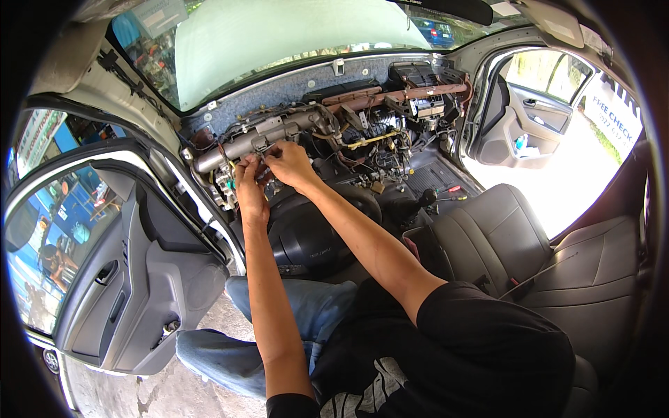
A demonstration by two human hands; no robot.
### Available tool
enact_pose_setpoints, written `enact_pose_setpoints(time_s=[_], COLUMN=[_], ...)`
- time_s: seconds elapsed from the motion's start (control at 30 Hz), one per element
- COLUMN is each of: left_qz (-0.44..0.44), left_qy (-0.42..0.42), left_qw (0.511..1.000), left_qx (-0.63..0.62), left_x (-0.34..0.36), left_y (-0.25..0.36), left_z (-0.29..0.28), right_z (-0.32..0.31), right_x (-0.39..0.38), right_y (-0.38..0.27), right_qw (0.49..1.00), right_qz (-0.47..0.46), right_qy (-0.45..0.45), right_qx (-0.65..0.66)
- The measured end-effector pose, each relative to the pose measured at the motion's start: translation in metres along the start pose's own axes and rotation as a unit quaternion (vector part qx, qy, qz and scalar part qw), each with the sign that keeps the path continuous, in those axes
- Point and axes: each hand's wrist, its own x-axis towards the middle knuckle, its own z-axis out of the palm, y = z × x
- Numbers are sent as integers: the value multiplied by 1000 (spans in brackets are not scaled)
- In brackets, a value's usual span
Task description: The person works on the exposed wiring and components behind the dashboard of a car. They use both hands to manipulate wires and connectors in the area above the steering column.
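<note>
Both my hands reach over the black steering wheel [310,233] to the stripped dashboard, close together at the near side of the grey metal crossbeam [242,147]. My left hand [251,184] points upward with its fingers drawn together just below the beam. Against it, my right hand [288,164] has its fingers bent inward in a pinch at the beam's lower edge. Whatever lies between the fingertips is too small and too covered to name. Wiring and connectors [224,182] hang beside my left hand.
Exposed wiring [380,143] and brown brackets fill the dashboard's right half. A gear lever [420,200] and several tools with coloured handles [453,189] are at the centre floor. Grey seats [488,230] lie to the right. Both the left door [125,279] and far right door [526,115] stand open.
</note>
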Motion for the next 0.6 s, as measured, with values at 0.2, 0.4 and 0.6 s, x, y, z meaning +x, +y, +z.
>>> enact_pose_setpoints(time_s=[0.2,0.4,0.6], left_qz=[-1,-6,-9], left_qy=[-11,-22,-34], left_qw=[1000,1000,999], left_qx=[9,17,32], left_x=[0,-1,-2], left_y=[1,3,2], left_z=[0,1,0], right_z=[1,3,4], right_x=[3,5,6], right_y=[5,9,11], right_qw=[999,998,997], right_qz=[22,34,41], right_qy=[27,43,57], right_qx=[-26,-25,-28])
